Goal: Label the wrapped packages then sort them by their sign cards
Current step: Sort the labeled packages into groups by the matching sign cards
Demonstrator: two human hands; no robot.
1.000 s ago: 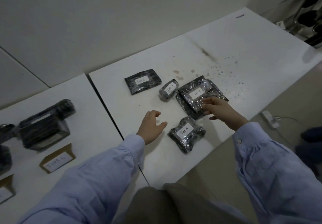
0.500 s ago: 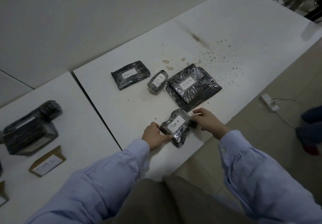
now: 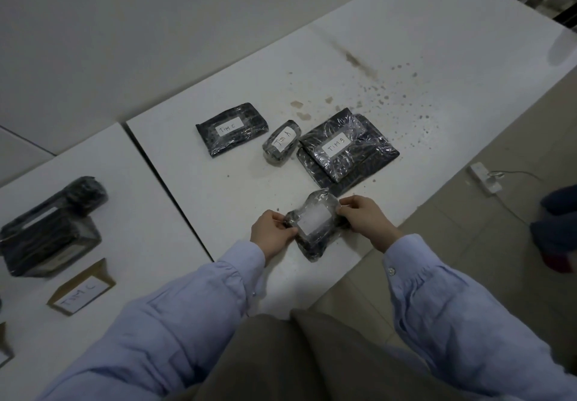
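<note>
Both hands hold a small black wrapped package with a white label (image 3: pixel 313 224) near the table's front edge. My left hand (image 3: pixel 272 233) pinches its left side and my right hand (image 3: pixel 365 218) pinches its right side. The label's writing is blurred. Behind it lie a flat package marked TIM C (image 3: pixel 232 127), a small roll marked TIM A (image 3: pixel 282 144) and a package marked TIM B (image 3: pixel 335 147) stacked on a larger flat black package (image 3: pixel 376 155). On the left table a brown sign card reading TIM C (image 3: pixel 81 290) lies in front of a bulky wrapped package (image 3: pixel 51 229).
Two white tables (image 3: pixel 175 201) meet at a dark gap. The right table has brown stains at the back. Another card corner (image 3: pixel 4 350) shows at the far left edge. A white power strip (image 3: pixel 485 177) lies on the tiled floor at right.
My right hand left the TIM B stack and both hands closed on the near small package, which now sits slightly raised and blurred between them. The view shifted right.
</note>
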